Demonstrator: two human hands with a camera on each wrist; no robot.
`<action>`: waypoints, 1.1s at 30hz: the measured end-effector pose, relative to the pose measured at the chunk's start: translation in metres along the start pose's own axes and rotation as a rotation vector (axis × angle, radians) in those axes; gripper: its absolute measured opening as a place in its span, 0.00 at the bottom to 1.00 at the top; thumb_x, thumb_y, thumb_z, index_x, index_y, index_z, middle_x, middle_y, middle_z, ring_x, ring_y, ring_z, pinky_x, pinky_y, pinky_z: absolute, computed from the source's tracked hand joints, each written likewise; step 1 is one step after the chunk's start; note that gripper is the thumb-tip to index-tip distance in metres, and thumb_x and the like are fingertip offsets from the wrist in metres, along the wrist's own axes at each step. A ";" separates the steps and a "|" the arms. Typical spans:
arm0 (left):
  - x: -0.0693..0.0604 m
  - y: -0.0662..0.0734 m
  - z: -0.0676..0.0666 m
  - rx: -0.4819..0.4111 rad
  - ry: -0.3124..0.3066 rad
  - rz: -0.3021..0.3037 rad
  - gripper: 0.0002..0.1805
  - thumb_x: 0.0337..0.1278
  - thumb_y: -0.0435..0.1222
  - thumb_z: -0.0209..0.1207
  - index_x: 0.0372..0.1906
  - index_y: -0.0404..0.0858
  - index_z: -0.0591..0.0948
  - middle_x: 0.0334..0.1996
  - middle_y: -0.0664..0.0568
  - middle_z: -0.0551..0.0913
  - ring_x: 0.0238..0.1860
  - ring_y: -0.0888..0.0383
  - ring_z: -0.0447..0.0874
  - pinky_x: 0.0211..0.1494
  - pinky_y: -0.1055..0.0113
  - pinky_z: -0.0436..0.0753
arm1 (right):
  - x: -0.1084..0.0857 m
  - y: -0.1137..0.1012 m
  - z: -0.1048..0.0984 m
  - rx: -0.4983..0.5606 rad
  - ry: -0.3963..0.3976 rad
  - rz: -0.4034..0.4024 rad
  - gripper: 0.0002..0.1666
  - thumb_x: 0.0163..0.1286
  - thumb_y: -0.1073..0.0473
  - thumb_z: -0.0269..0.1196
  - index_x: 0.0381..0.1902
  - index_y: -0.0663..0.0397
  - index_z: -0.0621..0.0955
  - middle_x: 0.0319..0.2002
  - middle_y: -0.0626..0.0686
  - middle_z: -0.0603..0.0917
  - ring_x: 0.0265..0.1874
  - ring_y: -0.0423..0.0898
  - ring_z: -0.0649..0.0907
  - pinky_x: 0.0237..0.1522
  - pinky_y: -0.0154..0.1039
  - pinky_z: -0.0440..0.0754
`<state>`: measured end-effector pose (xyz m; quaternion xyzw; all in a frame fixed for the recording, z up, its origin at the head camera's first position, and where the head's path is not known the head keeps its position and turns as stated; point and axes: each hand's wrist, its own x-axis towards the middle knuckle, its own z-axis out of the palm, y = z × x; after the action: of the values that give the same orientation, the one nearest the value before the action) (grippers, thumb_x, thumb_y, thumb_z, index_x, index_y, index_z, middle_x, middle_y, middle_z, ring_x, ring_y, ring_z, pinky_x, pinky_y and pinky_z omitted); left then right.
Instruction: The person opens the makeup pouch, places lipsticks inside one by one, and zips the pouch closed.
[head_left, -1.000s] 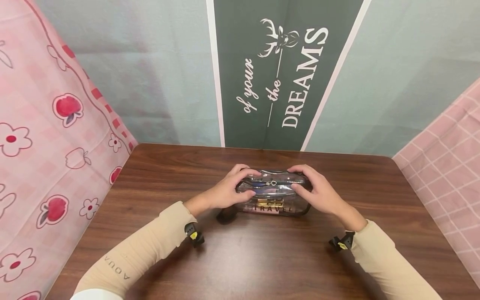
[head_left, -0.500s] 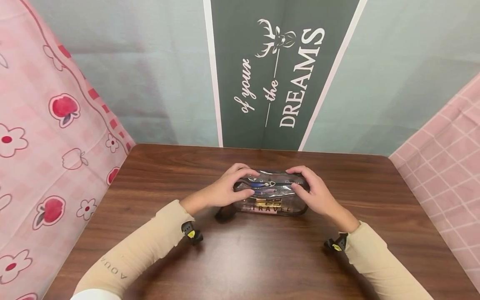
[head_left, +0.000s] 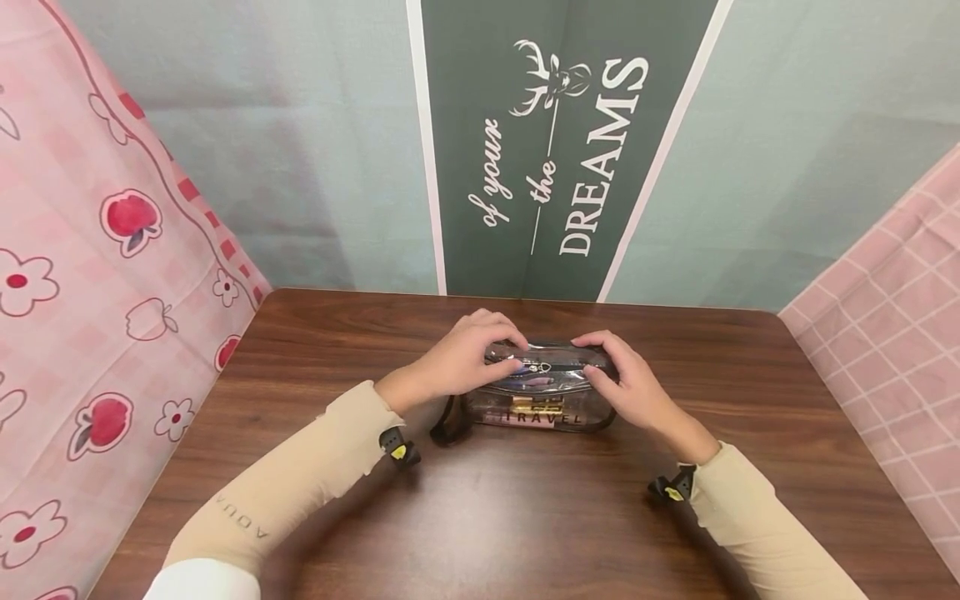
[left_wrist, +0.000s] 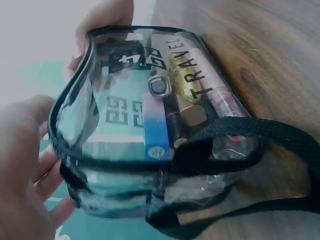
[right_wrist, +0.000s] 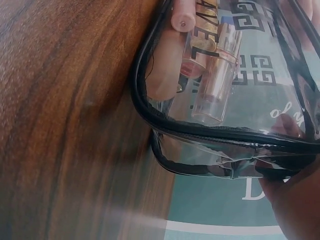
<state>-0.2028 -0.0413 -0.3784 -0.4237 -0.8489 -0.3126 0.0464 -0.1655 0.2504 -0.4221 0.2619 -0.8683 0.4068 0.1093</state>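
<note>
A clear, black-edged toiletry bag (head_left: 566, 407) printed with "TRAVEL" stands on the table. Cosmetic tubes (left_wrist: 187, 90), one of them gold, show through its wall. My right hand (head_left: 633, 379) grips the bag's right end, thumb on the near side of the top and fingers over the far side. Over the top left, my left hand (head_left: 468, 354) has thumb and index finger spread, close to the metal zipper pull (head_left: 540, 367). In the left wrist view its fingers (left_wrist: 47, 172) lie loosely beside the bag. Contact with the pull cannot be made out.
A black strap (head_left: 450, 425) loops from the bag's left end onto the brown wooden table (head_left: 480, 508). Behind the table hangs a green cloth (head_left: 510, 267) with white lettering. Pink patterned cloths stand at both sides.
My left hand has lifted from the bag's left end and shifted right along the top, towards the zipper pull. The right hand keeps its grip, and the bag stays about where it was.
</note>
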 end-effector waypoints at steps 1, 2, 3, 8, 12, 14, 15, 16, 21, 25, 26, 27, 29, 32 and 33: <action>0.002 0.003 0.000 0.049 0.000 -0.011 0.10 0.64 0.42 0.68 0.48 0.46 0.87 0.47 0.57 0.83 0.52 0.56 0.74 0.57 0.55 0.71 | 0.000 0.000 0.000 0.003 -0.002 0.004 0.23 0.70 0.68 0.62 0.61 0.51 0.76 0.56 0.52 0.80 0.49 0.46 0.77 0.49 0.44 0.76; 0.004 0.006 0.000 0.098 0.000 -0.020 0.10 0.63 0.44 0.68 0.47 0.48 0.87 0.45 0.58 0.82 0.50 0.56 0.74 0.55 0.57 0.71 | 0.000 0.000 0.000 0.004 -0.005 0.006 0.23 0.70 0.68 0.62 0.61 0.51 0.76 0.56 0.52 0.80 0.48 0.46 0.78 0.49 0.44 0.77; 0.006 0.009 0.000 0.145 0.000 -0.028 0.09 0.63 0.45 0.68 0.45 0.49 0.87 0.43 0.59 0.82 0.47 0.58 0.74 0.53 0.58 0.72 | 0.000 0.000 0.000 0.004 -0.007 0.008 0.23 0.70 0.68 0.61 0.61 0.51 0.76 0.56 0.51 0.80 0.48 0.46 0.78 0.49 0.44 0.77; 0.015 0.022 0.005 0.294 -0.027 -0.069 0.15 0.62 0.55 0.66 0.29 0.51 0.81 0.28 0.62 0.77 0.29 0.63 0.74 0.35 0.66 0.73 | 0.001 0.001 0.001 0.002 0.001 0.002 0.23 0.70 0.68 0.61 0.61 0.50 0.76 0.56 0.51 0.81 0.49 0.46 0.78 0.49 0.41 0.77; 0.024 0.029 0.011 0.394 -0.128 -0.131 0.26 0.62 0.63 0.61 0.19 0.52 0.72 0.19 0.64 0.72 0.21 0.66 0.71 0.23 0.68 0.68 | 0.001 0.002 0.001 0.003 0.007 -0.006 0.23 0.70 0.69 0.61 0.61 0.50 0.77 0.56 0.51 0.80 0.49 0.45 0.78 0.49 0.39 0.76; 0.028 0.033 0.014 0.434 -0.183 -0.147 0.27 0.63 0.64 0.58 0.18 0.52 0.72 0.17 0.64 0.73 0.21 0.65 0.72 0.22 0.67 0.69 | 0.001 0.001 0.001 0.007 0.003 -0.010 0.23 0.70 0.69 0.61 0.61 0.51 0.76 0.56 0.51 0.80 0.49 0.46 0.78 0.49 0.38 0.76; 0.030 0.035 0.015 0.451 -0.209 -0.155 0.27 0.64 0.64 0.57 0.17 0.52 0.73 0.16 0.63 0.73 0.21 0.65 0.73 0.22 0.66 0.70 | 0.001 0.002 0.001 0.008 0.003 -0.012 0.23 0.70 0.69 0.61 0.61 0.51 0.76 0.56 0.51 0.80 0.49 0.46 0.78 0.49 0.37 0.76; 0.033 0.037 0.016 0.466 -0.230 -0.163 0.27 0.65 0.64 0.56 0.18 0.51 0.74 0.17 0.63 0.74 0.22 0.64 0.75 0.22 0.65 0.71 | 0.001 0.002 0.001 0.010 0.003 -0.013 0.23 0.70 0.69 0.61 0.61 0.51 0.76 0.56 0.51 0.80 0.49 0.47 0.78 0.49 0.36 0.75; 0.043 0.046 0.019 0.532 -0.306 -0.210 0.23 0.70 0.59 0.54 0.25 0.49 0.81 0.21 0.60 0.80 0.24 0.61 0.80 0.25 0.60 0.78 | 0.001 0.003 0.001 0.009 0.013 -0.019 0.22 0.70 0.69 0.61 0.60 0.52 0.77 0.56 0.51 0.81 0.50 0.46 0.78 0.51 0.34 0.74; 0.048 0.052 0.017 0.570 -0.351 -0.235 0.22 0.71 0.57 0.54 0.30 0.47 0.84 0.24 0.58 0.82 0.24 0.60 0.80 0.27 0.59 0.80 | 0.001 0.002 0.000 -0.001 0.020 -0.019 0.21 0.70 0.68 0.61 0.60 0.53 0.77 0.55 0.51 0.81 0.50 0.44 0.78 0.51 0.37 0.74; 0.048 0.053 0.017 0.576 -0.358 -0.239 0.22 0.72 0.57 0.53 0.31 0.47 0.85 0.24 0.57 0.82 0.23 0.60 0.80 0.27 0.59 0.81 | 0.001 0.002 0.000 -0.004 0.021 -0.018 0.21 0.70 0.68 0.61 0.60 0.53 0.77 0.55 0.51 0.81 0.50 0.43 0.78 0.51 0.37 0.74; 0.049 0.053 0.017 0.583 -0.362 -0.242 0.21 0.72 0.56 0.53 0.32 0.47 0.85 0.24 0.57 0.82 0.23 0.60 0.80 0.27 0.60 0.81 | 0.001 0.002 0.000 -0.005 0.020 -0.017 0.21 0.70 0.68 0.61 0.60 0.53 0.77 0.55 0.51 0.81 0.50 0.44 0.78 0.51 0.37 0.75; 0.049 0.054 0.017 0.595 -0.368 -0.247 0.21 0.73 0.55 0.53 0.33 0.46 0.86 0.24 0.57 0.82 0.22 0.60 0.79 0.28 0.60 0.81 | 0.001 0.001 0.000 -0.005 0.018 -0.014 0.21 0.70 0.68 0.61 0.60 0.53 0.77 0.55 0.51 0.81 0.49 0.45 0.78 0.51 0.36 0.75; 0.051 0.055 0.018 0.626 -0.375 -0.245 0.20 0.73 0.52 0.52 0.35 0.46 0.87 0.24 0.57 0.83 0.22 0.59 0.80 0.27 0.60 0.81 | 0.001 0.001 0.000 -0.003 0.011 -0.008 0.21 0.71 0.67 0.60 0.60 0.53 0.77 0.55 0.51 0.81 0.49 0.49 0.79 0.51 0.36 0.75; 0.051 0.055 0.019 0.643 -0.376 -0.240 0.20 0.73 0.52 0.51 0.35 0.46 0.87 0.25 0.57 0.84 0.23 0.59 0.80 0.28 0.60 0.81 | 0.002 0.001 0.000 -0.005 0.013 -0.007 0.21 0.71 0.67 0.60 0.60 0.53 0.77 0.55 0.51 0.81 0.49 0.51 0.79 0.51 0.37 0.74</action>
<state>-0.1908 0.0294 -0.3487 -0.3353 -0.9407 0.0491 -0.0166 -0.1674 0.2505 -0.4222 0.2618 -0.8678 0.4057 0.1170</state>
